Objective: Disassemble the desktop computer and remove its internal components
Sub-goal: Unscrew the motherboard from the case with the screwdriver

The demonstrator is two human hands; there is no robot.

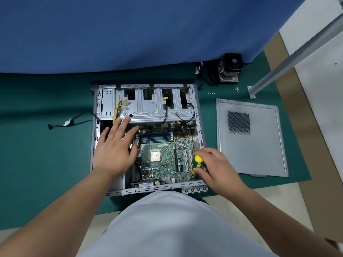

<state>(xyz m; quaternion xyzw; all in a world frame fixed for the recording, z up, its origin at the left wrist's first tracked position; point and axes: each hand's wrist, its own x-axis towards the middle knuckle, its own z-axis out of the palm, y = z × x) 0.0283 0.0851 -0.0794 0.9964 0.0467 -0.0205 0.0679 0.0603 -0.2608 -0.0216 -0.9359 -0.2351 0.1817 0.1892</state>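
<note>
Grey steel computer case (95, 138) lies open on its side at the middle of the green mat (46, 164), green motherboard (163, 154) exposed inside. Left hand (116, 145) rests flat over the case's left interior, fingers spread and straight, holding nothing. Right hand (217, 167) curls around a yellow-handled screwdriver (197, 161) at the motherboard's right edge. Removed side panel (259, 141) lies flat toward the mat's right edge. Cooler fan (230, 66) sits near the far right corner, loose screws (211, 93) nearby.
</note>
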